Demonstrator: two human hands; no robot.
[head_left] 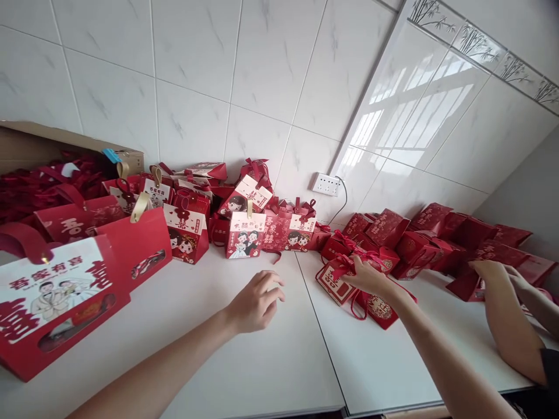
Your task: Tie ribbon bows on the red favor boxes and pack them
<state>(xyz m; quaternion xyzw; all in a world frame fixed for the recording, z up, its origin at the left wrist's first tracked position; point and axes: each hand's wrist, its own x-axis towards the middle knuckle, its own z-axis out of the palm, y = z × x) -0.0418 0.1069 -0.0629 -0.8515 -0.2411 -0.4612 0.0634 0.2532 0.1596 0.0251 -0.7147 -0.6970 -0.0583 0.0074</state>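
Note:
My left hand (257, 301) hovers over the white tabletop with its fingers loosely bent and apart, holding nothing. To the right, my right hand (370, 277) closes on the ribbon bow at the top of a small red gift box (334, 284) with a cream label and double-happiness character. That box tilts on the table; my fingertips are partly hidden by the ribbon. Beside it lies another red gift box (383, 309) with a round gold emblem and a red cord. Ahead of my left hand stands a small box with a cartoon couple (245, 241).
Large red bags (65, 291) with handles stand at left, before a cardboard carton (126, 157) of red ribbons. Many red boxes line the tiled wall, under a power strip (326, 184). At right, another person's hands (495, 276) work among red boxes (467, 233). A seam (321, 326) crosses the tabletop.

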